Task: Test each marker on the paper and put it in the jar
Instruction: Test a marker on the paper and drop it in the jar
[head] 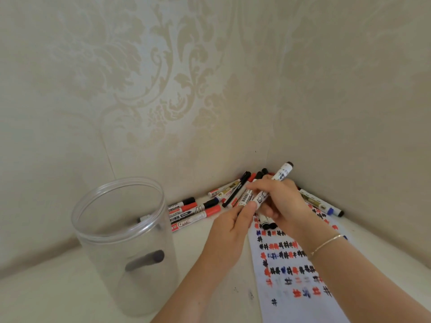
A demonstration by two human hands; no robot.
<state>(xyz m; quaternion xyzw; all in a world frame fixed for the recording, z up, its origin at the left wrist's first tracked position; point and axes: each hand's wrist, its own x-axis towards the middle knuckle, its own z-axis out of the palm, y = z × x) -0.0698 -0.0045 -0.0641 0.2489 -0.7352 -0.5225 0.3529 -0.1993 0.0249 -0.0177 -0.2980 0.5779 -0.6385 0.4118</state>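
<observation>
— While gripped mid-barrel by the right hand (279, 201), tilted, black end up toward the wall corner: that's the marker (275, 183) under test. Light, stiff, smooth plastic; likely slippery, so best taken around the label, not the ends.

— And the left hand (235, 220)?

— Thumb and fingers curled at the lower end, pinching what looks like the cap; hard to tell whether on or off. Held just above the paper (291, 264), already covered in red, black and blue marks.

— Jar (121, 229)?

— Clear plastic, upright on the table (58, 299), well left of the hands, one dark marker inside. Light too, probably easy to tip; better to drop in from above.

— More to do?

— Plenty: loose markers (198, 210) piled by the wall.
</observation>
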